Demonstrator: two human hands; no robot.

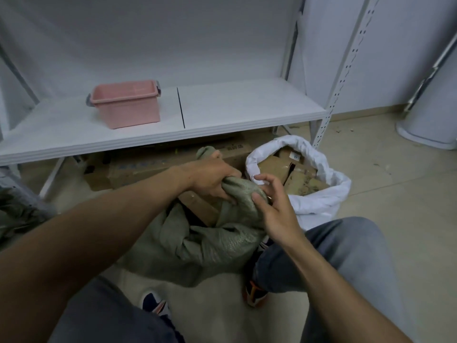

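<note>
A grey-green woven sack stands on the floor between my knees, its mouth bunched up. My left hand grips the gathered top edge of the sack, with a tuft of fabric sticking out above the fist. My right hand holds the same bunch from the right, thumb pressed on the fabric and the other fingers loosely curled. A brown cardboard box shows inside the sack opening.
A white sack full of cardboard pieces stands just right of my hands. A low white shelf carries a pink plastic bin. Flattened cardboard boxes lie under the shelf. A white metal upright stands at right.
</note>
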